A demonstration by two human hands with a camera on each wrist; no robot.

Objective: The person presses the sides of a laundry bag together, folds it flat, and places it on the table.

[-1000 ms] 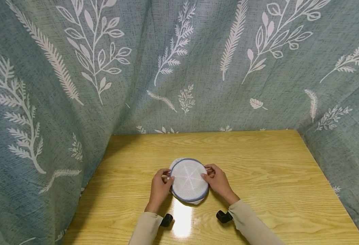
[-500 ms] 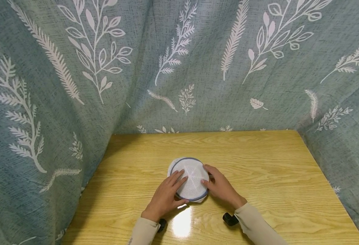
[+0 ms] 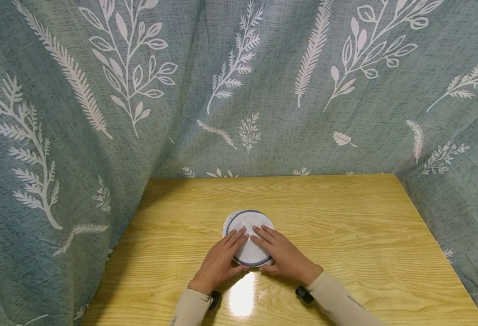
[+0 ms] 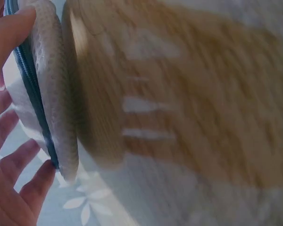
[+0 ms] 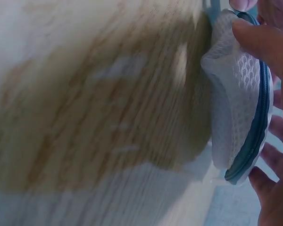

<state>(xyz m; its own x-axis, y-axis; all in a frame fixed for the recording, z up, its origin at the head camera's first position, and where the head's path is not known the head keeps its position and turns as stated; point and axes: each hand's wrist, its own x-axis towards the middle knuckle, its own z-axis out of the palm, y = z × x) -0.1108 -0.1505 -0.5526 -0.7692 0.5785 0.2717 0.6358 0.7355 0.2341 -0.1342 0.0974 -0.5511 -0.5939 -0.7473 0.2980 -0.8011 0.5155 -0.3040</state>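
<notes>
A round, flattened mesh laundry bag (image 3: pixel 254 251), white with a blue-grey rim, lies on the table. My left hand (image 3: pixel 219 261) rests on its left side, fingers straight over the top and thumb by the near edge. From the right, my right hand (image 3: pixel 287 257) lies on it in the same manner. The left wrist view shows the thumb touching the mesh side wall, next to a dark teal zip (image 4: pixel 32 89). In the right wrist view the mesh wall is creased below the zip (image 5: pixel 261 110), and the thumb touches that wall. Palms cover parts of the bag.
The wood-grain table (image 3: pixel 336 213) stretches out on all sides of the bag. A leaf-patterned green-blue curtain (image 3: pixel 279 136) hangs behind it and at both sides. Black wrist mounts (image 3: pixel 304 294) sit under the cuffs. A bright glare spot (image 3: pixel 242 294) shines near the front.
Both hands have gone from gripping the bag's side edges to lying with straight fingers on top, the left first, then the right. The bag has stayed nearly in place.
</notes>
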